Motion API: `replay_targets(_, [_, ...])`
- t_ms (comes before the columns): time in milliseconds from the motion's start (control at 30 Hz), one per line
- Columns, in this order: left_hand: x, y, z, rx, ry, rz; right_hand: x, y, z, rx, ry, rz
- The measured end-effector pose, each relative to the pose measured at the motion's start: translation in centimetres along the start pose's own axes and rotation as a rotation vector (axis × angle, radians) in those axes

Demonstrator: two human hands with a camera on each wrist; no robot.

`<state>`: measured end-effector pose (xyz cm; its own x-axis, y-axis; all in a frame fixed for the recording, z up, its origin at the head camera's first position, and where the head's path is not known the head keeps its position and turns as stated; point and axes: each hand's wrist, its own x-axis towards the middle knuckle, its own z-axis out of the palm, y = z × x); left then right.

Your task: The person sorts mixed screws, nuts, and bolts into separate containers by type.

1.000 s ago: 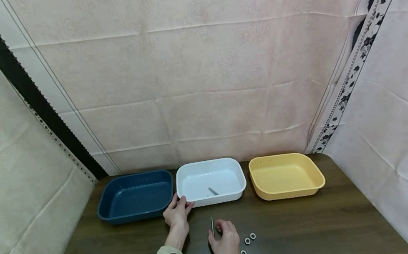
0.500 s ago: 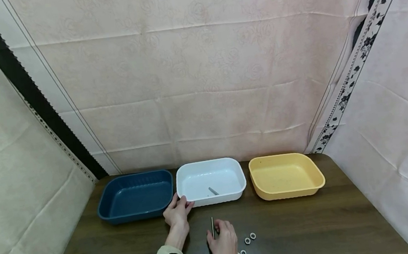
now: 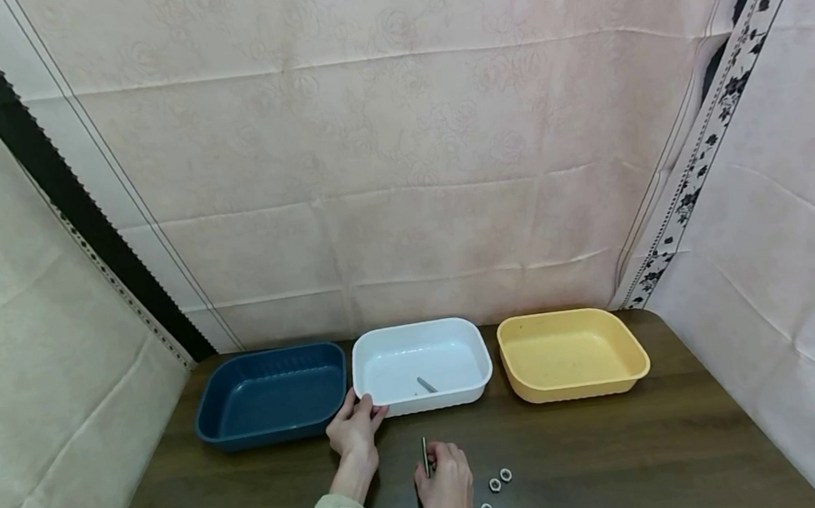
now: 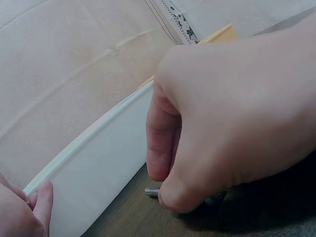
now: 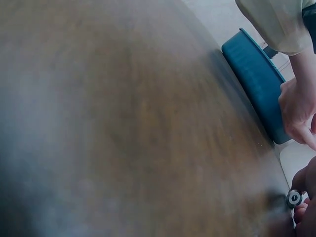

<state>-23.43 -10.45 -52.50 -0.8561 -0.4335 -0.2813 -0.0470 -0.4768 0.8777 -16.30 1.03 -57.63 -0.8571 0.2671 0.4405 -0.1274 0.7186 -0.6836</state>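
My left hand [image 3: 352, 432] pinches the front left corner of the white plastic tray [image 3: 443, 401], its thumb on the outer wall in the left wrist view. A small grey metal rod [image 3: 426, 384] lies inside that tray. In front of it my right hand [image 3: 449, 484] holds a bolt [image 3: 426, 457] low over the table, between thumb and fingers. The bolt's round head [image 5: 294, 198] with a hex socket shows in the right wrist view; its far end [image 4: 152, 191] pokes out past the fingers in the left wrist view. Several metal nuts [image 3: 495, 485] lie right of the right hand.
A dark blue tray [image 3: 277, 436] stands left of the white one, close to the left hand. To the right stands a yellow tray [image 3: 577, 391]. All three line the back of the brown wooden table [image 3: 613, 465], with cloth walls [image 3: 405, 162] behind and beside them.
My right hand has shifted slightly left with the bolt, uncovering one more nut beside it. The left hand stays on the white tray's corner.
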Motion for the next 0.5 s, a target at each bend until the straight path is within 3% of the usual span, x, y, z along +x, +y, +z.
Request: replay_targets(500, [-0.01, -0.26, -0.12, 0.008, 0.004, 0.003, 0.53, 0.78, -0.16, 0.027, 0.087, -0.112])
